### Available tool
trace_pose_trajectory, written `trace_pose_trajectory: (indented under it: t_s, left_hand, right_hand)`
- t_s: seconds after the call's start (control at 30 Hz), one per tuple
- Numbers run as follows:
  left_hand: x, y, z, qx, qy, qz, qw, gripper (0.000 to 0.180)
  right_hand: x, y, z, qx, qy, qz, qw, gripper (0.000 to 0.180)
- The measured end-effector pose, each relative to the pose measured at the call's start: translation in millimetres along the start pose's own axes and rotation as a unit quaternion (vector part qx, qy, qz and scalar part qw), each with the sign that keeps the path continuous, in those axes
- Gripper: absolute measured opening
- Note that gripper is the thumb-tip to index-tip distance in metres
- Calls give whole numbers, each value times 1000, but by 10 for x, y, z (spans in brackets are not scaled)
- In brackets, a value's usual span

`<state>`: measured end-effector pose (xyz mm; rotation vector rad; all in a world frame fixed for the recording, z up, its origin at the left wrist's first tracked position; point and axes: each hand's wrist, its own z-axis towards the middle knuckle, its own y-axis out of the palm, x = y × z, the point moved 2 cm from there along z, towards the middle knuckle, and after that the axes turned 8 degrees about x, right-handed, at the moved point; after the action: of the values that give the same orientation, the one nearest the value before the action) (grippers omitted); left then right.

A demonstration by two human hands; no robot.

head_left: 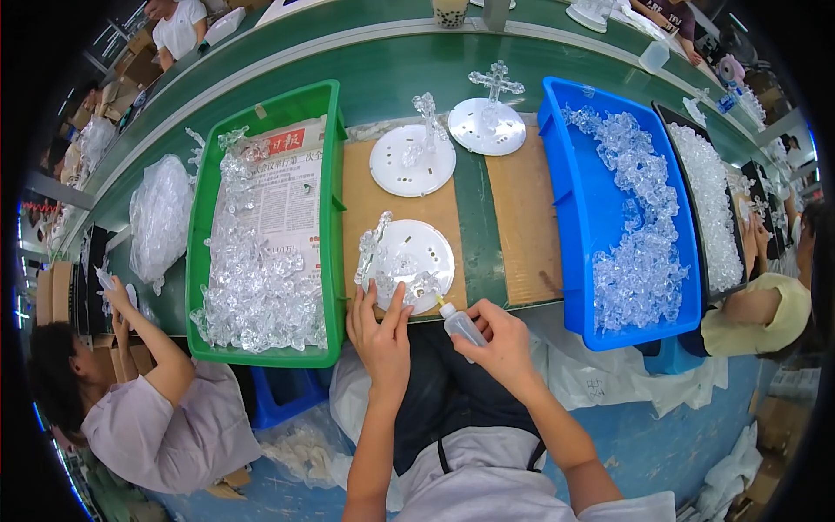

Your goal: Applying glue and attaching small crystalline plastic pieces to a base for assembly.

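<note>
My left hand [379, 331] rests its fingertips on a clear plastic cross piece [391, 270] that lies on a white round disc [424, 248] at the near edge of the bench. In my right hand [502, 344] I grip a small clear squeeze bottle [461, 325], its nozzle pointing at the foot of that clear piece. Two more white discs [409, 165] [487, 127] stand farther back, each with a clear cross upright on it.
A green tray [330, 226] on my left holds several clear plastic pieces on a newspaper sheet. A blue tray [565, 217] on my right holds more clear pieces. Brown cardboard sheets [526, 217] cover the bench. Other people work at both sides and across the green conveyor [391, 70].
</note>
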<state>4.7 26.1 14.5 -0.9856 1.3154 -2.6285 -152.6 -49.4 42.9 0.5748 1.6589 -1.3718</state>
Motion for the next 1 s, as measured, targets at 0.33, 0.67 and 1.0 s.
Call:
trace_pose_trajectory:
  t_s: [0.33,0.67,1.0]
  left_hand:
    - [8,44,-4,14,1,14,1000,35]
    - [84,107,18,37,24,20,999,31]
    - [93,1,218,88,-222,-298,924,26]
  right_hand:
    - [-63,-93,-127,-23,39,27,999,28]
    - [-64,60,-210,-26,29,61,997,30]
    - [-167,351,-180,-37,8,50,998,32]
